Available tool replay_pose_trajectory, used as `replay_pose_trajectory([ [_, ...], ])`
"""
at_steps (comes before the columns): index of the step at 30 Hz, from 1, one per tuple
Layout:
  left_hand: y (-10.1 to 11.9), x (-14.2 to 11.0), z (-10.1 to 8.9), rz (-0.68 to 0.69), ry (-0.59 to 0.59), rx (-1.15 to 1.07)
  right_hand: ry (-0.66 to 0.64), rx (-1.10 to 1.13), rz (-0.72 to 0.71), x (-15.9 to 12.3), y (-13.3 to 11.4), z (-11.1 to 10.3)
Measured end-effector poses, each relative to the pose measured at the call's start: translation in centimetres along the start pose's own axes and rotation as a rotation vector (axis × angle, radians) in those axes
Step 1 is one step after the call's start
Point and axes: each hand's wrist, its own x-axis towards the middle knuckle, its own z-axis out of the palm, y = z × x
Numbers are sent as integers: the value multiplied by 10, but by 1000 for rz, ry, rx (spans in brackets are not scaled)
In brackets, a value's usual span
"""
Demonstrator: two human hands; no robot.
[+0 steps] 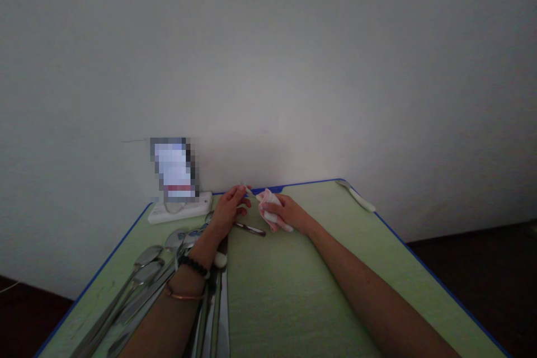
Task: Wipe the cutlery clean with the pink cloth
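Note:
My left hand (pixel 229 210) pinches one end of a slim, light-coloured utensil (pixel 248 190) between thumb and fingertips; its kind is too small to make out. The other part of this utensil runs into a pink and white cloth (pixel 268 204). My right hand (pixel 289 212) is closed around that cloth, bunching it about the utensil. Both hands are above the far part of the table. Under and beside my left hand lies a dark, shiny utensil handle (pixel 251 229). A black bead bracelet and a copper-coloured bangle are on my left wrist.
Several metal spoons and ladles (pixel 146 257) lie on the green, blue-edged table (pixel 285 302) at left, partly under my left forearm. A white-handled utensil (pixel 361 199) rests at the far right edge. Behind stand a white power strip (pixel 180 212), a blurred phone-like screen (pixel 174 168) and the wall.

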Motion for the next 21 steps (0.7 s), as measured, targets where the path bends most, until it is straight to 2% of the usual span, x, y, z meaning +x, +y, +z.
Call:
replay_pose_trajectory([
  [8,4,-4,7,-1,-87,145,17,-68,-24,1,2,0],
  [21,3,-4,8,19,-54,199,58,-117,-26,3,2,1],
])
